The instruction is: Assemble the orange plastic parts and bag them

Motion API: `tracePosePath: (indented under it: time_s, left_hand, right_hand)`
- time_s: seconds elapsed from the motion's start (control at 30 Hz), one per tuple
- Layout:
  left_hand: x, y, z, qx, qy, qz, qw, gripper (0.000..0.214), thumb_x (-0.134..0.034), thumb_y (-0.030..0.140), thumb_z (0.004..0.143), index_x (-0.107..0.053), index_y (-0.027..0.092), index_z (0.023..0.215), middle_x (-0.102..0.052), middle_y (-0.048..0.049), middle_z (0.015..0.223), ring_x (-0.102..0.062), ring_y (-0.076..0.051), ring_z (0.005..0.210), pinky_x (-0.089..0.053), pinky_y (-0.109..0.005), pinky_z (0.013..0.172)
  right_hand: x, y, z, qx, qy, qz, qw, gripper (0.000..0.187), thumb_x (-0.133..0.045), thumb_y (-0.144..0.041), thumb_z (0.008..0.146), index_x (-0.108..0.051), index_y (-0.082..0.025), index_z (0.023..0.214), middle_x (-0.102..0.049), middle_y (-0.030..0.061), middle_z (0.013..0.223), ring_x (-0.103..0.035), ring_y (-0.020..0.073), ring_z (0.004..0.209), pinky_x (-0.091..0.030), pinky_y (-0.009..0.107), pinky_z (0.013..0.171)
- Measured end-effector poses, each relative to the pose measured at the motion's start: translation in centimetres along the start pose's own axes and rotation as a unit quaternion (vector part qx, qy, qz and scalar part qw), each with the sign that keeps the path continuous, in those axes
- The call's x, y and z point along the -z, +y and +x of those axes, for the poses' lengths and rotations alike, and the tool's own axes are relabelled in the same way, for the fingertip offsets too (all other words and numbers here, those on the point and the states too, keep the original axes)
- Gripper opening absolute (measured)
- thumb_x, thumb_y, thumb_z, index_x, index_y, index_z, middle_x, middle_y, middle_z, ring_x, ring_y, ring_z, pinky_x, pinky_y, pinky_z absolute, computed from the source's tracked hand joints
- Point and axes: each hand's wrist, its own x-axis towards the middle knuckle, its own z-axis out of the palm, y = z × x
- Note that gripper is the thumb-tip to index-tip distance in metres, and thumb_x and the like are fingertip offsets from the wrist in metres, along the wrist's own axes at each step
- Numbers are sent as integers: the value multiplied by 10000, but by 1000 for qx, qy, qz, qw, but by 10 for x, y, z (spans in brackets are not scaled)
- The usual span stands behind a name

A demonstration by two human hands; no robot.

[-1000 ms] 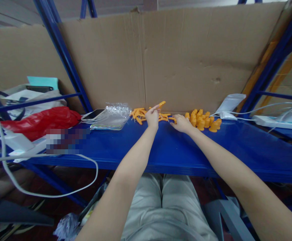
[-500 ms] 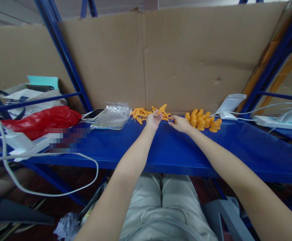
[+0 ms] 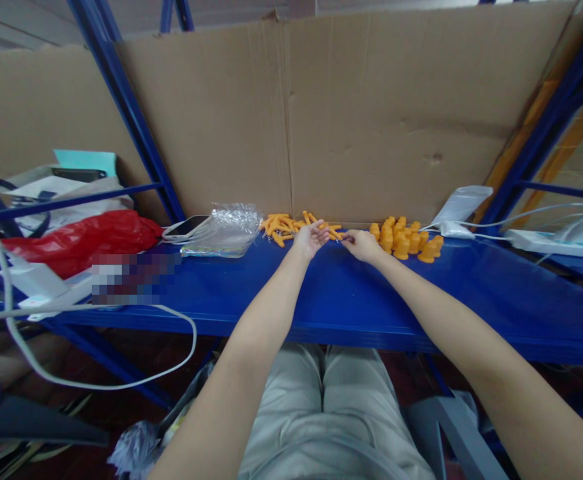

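Observation:
My left hand is turned palm up, its fingers apart, in front of a pile of orange pieces. I see nothing clearly held in it. The orange pieces are slim and pointed, and small metal chains show among them. Just to the right, my right hand has thumb and fingertips pinched together by the pile's right end. Whatever is between those fingertips is too small to make out. Close beyond that hand stand several chunky orange figures, grouped upright on the blue shelf.
A clear plastic bag and a phone lie left of the pile. Farther left are a red bag, a power strip and a looping white cable. White adapters and cables sit at the right. Cardboard stands behind.
The pointed orange piece that stuck up above my left hand has gone from there. My left hand has shifted slightly right and its fingers have loosened. The right hand has barely moved.

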Motion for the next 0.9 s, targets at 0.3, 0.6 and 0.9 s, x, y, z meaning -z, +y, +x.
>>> tracePosePath:
  time_s: [0.3,0.6,0.9]
  left_hand:
    - [0,-10,2,-155,60,369,914,199,-547,125,849,-723,160,933,-748,-95,772,-732,-212,749,-573,-350,794]
    - [6,-16,-3,-267,36,623,735,219,-576,78,826,-772,166,871,-726,-144,1037,-677,-284,1093,-488,-361,1009]
    - [5,-11,-2,-333,76,588,733,233,-512,68,875,-685,208,942,-659,-113,1146,-625,-240,1137,-456,-360,1021]
  right_hand:
    - [10,0,-1,18,5,-54,998,300,-468,-158,940,-699,-177,1129,-733,143,1175,-651,274,1145,-406,411,974]
    - [13,2,-1,42,-1,-76,996,299,-454,-176,945,-699,-199,1115,-739,133,1164,-654,270,1107,-383,427,970]
    - [13,2,-1,92,1,-110,990,315,-427,-148,914,-712,-189,1042,-748,134,1116,-641,266,1085,-338,431,974]
